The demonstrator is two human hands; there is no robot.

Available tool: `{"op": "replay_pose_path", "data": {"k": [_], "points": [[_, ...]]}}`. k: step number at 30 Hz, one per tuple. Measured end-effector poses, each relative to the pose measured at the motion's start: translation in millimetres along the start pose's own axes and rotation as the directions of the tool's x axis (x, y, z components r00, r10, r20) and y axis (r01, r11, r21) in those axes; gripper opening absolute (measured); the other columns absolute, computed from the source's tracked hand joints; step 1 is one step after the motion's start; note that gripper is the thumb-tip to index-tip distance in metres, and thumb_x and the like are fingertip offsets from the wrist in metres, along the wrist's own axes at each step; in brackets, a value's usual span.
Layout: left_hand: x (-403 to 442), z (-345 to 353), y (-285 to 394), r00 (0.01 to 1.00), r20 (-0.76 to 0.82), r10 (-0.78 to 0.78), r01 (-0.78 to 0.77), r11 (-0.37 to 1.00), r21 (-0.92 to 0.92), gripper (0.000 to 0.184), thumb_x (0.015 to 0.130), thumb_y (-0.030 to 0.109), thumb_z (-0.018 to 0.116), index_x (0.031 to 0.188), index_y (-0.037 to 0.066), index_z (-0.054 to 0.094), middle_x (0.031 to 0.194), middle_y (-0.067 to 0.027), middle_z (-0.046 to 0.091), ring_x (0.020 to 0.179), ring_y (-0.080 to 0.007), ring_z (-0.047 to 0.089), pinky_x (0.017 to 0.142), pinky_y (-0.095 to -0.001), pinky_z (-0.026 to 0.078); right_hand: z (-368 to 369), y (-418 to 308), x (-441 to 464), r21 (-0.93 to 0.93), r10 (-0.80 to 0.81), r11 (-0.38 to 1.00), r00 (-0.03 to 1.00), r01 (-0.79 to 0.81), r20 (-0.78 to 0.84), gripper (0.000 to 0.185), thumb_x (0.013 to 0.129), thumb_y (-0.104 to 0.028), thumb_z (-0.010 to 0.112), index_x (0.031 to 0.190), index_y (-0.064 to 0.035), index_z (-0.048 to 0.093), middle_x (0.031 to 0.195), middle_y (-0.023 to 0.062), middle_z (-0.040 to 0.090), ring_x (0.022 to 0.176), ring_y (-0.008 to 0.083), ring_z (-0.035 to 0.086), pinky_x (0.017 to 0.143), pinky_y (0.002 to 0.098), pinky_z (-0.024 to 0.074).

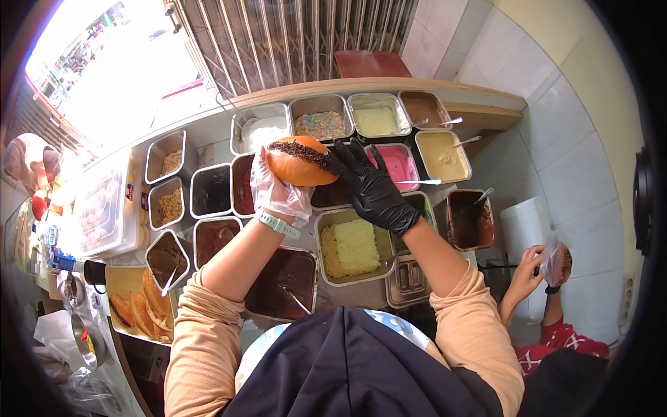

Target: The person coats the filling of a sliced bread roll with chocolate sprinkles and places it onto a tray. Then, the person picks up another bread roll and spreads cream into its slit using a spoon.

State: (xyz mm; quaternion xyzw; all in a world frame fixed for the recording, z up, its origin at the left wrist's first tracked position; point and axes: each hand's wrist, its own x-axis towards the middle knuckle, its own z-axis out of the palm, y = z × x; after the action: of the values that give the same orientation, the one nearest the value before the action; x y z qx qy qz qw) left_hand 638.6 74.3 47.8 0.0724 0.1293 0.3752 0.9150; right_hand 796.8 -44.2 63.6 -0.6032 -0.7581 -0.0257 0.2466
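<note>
A round-ended bun (295, 174), split along its side and lined with dark chocolate sprinkles (299, 153), is held up above the containers. My left hand (272, 187), in a clear plastic glove, is wrapped around the bun's left end. At the bun's right end is my right hand (372, 187) in a black glove, fingers spread, its near edge against the sprinkles; whether it presses on them I cannot tell. Below my hands stands a metal pan of grated pale-yellow cheese (354, 243). Behind the right fingers is a tub of pink spread (396, 165).
Metal tubs surround my hands: white cream (264, 132), coloured sprinkles (321, 124), yellow spread (445, 158), dark chocolate (281, 274). Several have spoons sticking out. Filled buns (142, 306) lie in a tray at left. A co-worker's hand (524, 274) holds a bagged item at right.
</note>
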Motion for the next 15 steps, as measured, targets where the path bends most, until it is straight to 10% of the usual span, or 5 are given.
{"op": "replay_pose_path", "data": {"k": [15], "points": [[-0.1,-0.4,-0.5,0.999,0.007,-0.048,0.048,0.999,-0.013,0.071,0.087,0.059,0.049,0.132,0.006,0.038,0.127,-0.0244,0.05,0.118,-0.042,0.05,0.102,-0.0585,0.04,1.3,-5.3,0.8,-0.164,-0.033,0.986,0.999,0.027,-0.035,0.068,0.077,-0.009,0.054,0.142,-0.0248,0.04,0.145,0.0111,0.034,0.13,0.0335,0.033,0.112,0.0493,0.0196]]}}
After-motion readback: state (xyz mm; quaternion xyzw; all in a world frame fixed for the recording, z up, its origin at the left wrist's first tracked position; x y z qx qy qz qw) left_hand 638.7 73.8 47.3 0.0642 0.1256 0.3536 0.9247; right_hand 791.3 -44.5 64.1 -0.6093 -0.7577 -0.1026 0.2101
